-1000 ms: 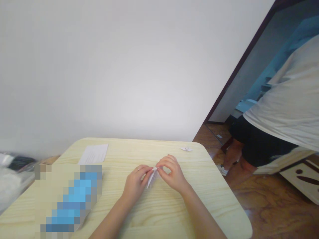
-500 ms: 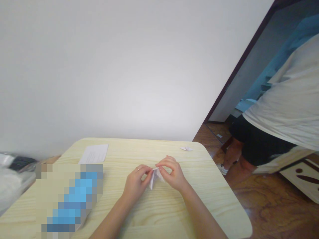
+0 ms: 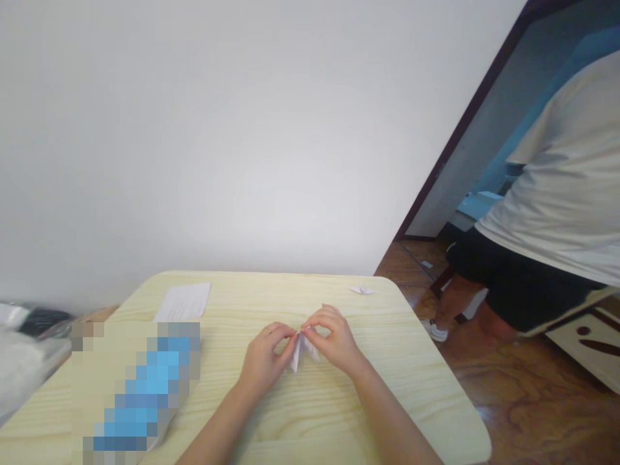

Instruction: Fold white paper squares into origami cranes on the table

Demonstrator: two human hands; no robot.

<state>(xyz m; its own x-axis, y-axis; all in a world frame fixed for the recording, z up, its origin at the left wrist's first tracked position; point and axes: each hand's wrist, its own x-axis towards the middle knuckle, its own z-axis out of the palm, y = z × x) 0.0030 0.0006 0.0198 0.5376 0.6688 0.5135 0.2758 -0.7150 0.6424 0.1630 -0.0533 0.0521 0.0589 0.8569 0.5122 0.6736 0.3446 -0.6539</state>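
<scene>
A folded white paper piece (image 3: 303, 349) stands pinched between my two hands at the middle of the pale wood table (image 3: 310, 413). My left hand (image 3: 264, 355), with a ring on one finger, grips its left side with the fingertips. My right hand (image 3: 336, 342) holds its upper right side. A small folded paper figure (image 3: 361, 290) lies near the far edge, beyond my right hand. A flat white paper sheet (image 3: 184, 301) lies at the far left of the table, nearer my left hand.
A pixelated blue-and-cream patch (image 3: 135, 387) hides part of the table's left side. A person in a pale shirt and black shorts (image 3: 547, 194) stands on the wooden floor (image 3: 523, 400) to the right. A plastic bag (image 3: 24, 355) sits beyond the left edge.
The folded paper has shifted slightly between my fingertips, and its lower point shows more narrowly. The standing person has shifted slightly at the right.
</scene>
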